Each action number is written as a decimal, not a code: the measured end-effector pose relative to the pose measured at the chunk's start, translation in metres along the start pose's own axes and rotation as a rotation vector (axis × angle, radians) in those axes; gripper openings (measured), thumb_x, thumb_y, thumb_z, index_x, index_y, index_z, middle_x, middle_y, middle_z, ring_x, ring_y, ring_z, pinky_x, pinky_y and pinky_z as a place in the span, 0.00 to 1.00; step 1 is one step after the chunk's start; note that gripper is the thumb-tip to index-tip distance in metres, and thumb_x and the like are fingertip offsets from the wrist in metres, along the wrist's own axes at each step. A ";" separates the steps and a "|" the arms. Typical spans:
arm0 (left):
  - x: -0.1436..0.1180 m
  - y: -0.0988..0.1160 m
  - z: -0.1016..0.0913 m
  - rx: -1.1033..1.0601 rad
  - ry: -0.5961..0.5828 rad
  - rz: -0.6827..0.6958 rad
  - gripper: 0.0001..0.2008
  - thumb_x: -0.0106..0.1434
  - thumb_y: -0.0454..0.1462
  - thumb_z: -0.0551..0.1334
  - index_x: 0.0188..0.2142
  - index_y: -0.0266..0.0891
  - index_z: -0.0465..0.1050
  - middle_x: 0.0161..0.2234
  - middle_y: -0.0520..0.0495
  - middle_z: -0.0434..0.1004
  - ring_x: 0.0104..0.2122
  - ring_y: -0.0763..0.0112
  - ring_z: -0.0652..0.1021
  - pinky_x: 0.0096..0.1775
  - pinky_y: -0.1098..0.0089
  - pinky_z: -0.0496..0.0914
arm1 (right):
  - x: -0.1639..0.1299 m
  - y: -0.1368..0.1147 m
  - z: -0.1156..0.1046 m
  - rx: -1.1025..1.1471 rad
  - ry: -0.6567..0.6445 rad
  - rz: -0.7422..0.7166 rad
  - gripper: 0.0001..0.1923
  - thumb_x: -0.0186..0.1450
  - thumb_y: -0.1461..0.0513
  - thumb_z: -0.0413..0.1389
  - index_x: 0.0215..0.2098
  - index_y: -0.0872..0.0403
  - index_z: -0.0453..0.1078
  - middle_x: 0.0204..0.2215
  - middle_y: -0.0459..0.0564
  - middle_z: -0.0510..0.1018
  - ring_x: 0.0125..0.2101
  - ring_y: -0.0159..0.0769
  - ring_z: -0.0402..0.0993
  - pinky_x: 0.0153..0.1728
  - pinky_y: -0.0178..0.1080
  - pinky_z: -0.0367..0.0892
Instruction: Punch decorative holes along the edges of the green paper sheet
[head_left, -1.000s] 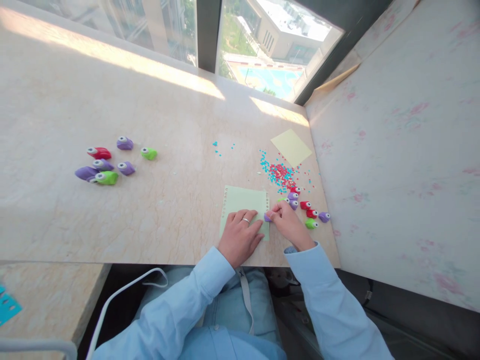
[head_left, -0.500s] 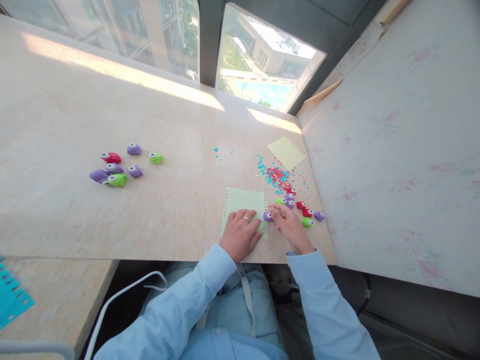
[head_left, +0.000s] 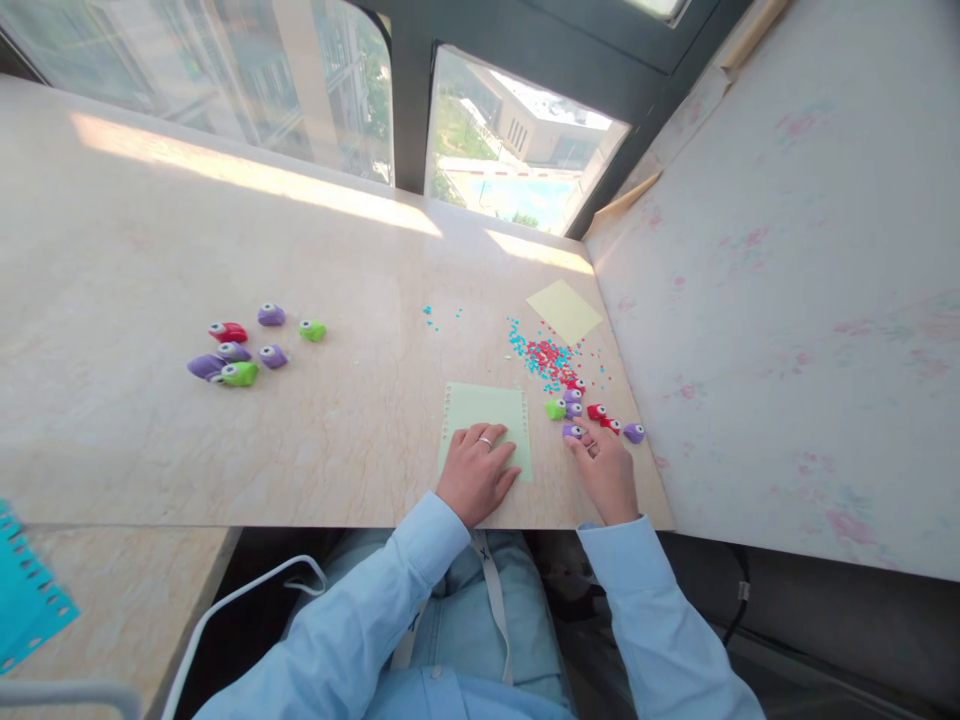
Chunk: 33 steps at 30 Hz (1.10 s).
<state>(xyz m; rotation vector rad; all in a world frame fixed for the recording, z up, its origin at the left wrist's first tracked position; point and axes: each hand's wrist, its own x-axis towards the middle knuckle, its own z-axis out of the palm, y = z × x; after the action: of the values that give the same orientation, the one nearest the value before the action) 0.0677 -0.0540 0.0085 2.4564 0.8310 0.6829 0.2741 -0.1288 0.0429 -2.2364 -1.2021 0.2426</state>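
My left hand [head_left: 477, 470] lies with fingers spread over a pale green sheet of paper [head_left: 466, 405], holding it down against the table. Small punched notches run along the sheet's left and right edges. Just right of the sheet, my right hand [head_left: 606, 468] pinches a small purple craft punch [head_left: 572, 432] with a white button. Close around it stand a green punch [head_left: 555, 409], a red punch [head_left: 596, 412] and another purple punch [head_left: 634, 433], along with several more. The fingers partly cover some of these.
Red and blue paper bits [head_left: 549, 358] lie scattered behind the punches, near a yellow paper square [head_left: 565, 311]. Another group of punches, including a green one [head_left: 240, 374], stands at the left. A flowered wall panel [head_left: 787, 350] bounds the right side. A white cable [head_left: 225, 597] hangs below the table edge.
My right hand has moved right, taking the purple punch away from the sheet's right edge to the other punches. My left hand stays on the sheet. The view has shifted slightly.
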 end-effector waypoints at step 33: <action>-0.050 -0.111 -0.132 0.081 0.758 -0.760 0.10 0.61 0.36 0.60 0.42 0.37 0.75 0.41 0.43 0.79 0.37 0.65 0.78 0.38 0.66 0.73 | -0.042 -0.006 0.041 0.111 0.046 -0.128 0.26 0.63 0.43 0.50 0.36 0.54 0.78 0.33 0.54 0.80 0.28 0.41 0.72 0.33 0.42 0.64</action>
<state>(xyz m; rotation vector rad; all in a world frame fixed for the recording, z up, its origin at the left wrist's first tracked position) -0.0913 0.0267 0.0334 1.6623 1.9440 1.2719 0.2290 -0.1435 0.0083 -2.0509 -1.2700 0.2008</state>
